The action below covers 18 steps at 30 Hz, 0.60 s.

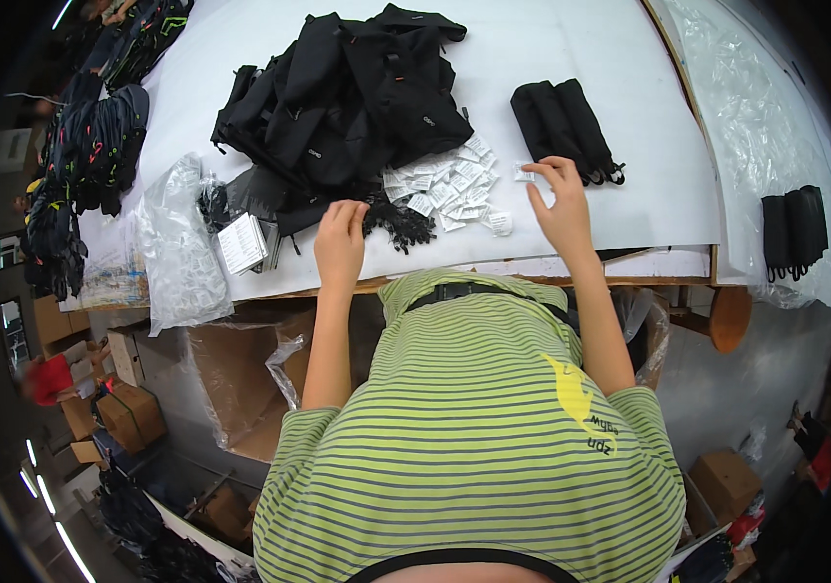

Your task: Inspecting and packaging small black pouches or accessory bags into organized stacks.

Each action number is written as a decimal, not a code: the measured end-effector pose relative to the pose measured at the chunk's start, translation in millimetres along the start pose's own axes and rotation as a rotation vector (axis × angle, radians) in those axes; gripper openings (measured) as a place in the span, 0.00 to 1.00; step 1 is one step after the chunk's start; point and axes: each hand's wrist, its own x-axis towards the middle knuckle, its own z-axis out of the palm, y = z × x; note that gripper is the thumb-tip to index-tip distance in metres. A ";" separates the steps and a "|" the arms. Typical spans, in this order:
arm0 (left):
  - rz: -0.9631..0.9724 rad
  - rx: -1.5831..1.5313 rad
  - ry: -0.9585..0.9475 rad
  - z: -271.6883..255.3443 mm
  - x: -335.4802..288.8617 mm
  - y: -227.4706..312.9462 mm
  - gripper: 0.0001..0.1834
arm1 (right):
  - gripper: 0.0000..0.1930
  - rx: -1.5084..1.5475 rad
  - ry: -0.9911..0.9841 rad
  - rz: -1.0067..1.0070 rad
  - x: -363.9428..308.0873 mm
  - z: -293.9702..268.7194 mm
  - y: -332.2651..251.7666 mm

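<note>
My left hand [341, 238] has its fingertips pressed together at the front edge of a heap of black bags [338, 97]. What it pinches, if anything, is too small to make out. A pile of short black cords [402, 225] lies just right of it. My right hand [563, 204] is curved, thumb and forefinger apart. Its forefinger touches a small white packet [522, 173] on the table. Many similar white packets [454, 185] lie between my hands. Several rolled black pouches [563, 126] lie side by side beyond my right hand.
The white-topped table [629, 58] runs along my front. Left of the bags are a stack of white printed cards [242, 243] and a clear plastic bag [182, 253]. More black pouches [794, 231] and plastic sheeting [741, 107] are at right. A lined carton [240, 379] stands below.
</note>
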 end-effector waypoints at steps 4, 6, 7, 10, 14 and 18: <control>-0.021 -0.221 0.014 -25.3 16.9 21.5 0.10 | 0.08 0.215 -0.197 0.032 -2.3 7.3 -38.3; -0.152 -0.492 -0.117 -36.3 21.1 35.4 0.12 | 0.09 0.446 -0.409 0.138 -4.0 12.3 -52.2; -0.151 -0.490 -0.116 -37.8 20.5 40.0 0.12 | 0.11 0.675 -0.623 0.246 -4.6 15.2 -59.1; -0.139 -0.640 -0.538 -34.4 15.0 63.2 0.10 | 0.13 0.953 -0.853 0.533 -6.3 26.6 -85.3; -0.140 -0.540 -0.774 -20.2 -0.5 81.7 0.12 | 0.13 0.924 -0.576 0.435 -9.2 40.4 -84.9; -0.125 -0.538 -0.888 -13.6 -10.4 76.7 0.13 | 0.13 1.001 -0.398 0.495 -1.7 21.0 -81.6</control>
